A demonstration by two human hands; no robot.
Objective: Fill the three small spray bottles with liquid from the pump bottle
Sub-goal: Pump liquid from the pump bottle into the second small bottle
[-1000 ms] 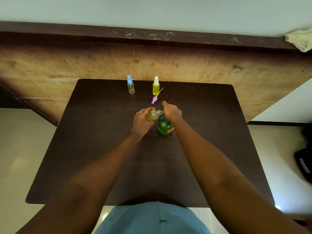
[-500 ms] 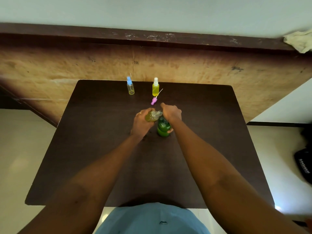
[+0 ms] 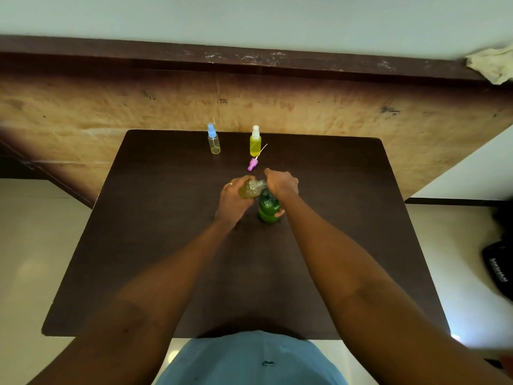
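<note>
Nearest, toward the middle of the dark brown wooden desk [image 3: 166, 245], the green translucent plastic pump bottle [image 3: 268, 208] stands upright. The right hand [image 3: 281, 183] lies over its pump head with fingers curled round the top. Just left of it, the left hand [image 3: 231, 202] grips the small clear plastic spray bottle [image 3: 251, 188], uncapped and tilted so that its open neck meets the spout under the right hand. It looks partly filled with yellowish liquid.

To do this step well, I judge the neck should sit squarely under the spout before each press. Presses should be short and slow, since the opening is narrow and liquid could run onto the desk.

Beyond the hands, the pink spray cap with its thin dip tube [image 3: 252, 164] lies on its side. Farther on, near the desk's far edge, stand a yellow-filled small bottle with a white spray cap [image 3: 255, 143] and, well to its left, a clear small bottle with a blue spray cap [image 3: 213, 141].
</note>
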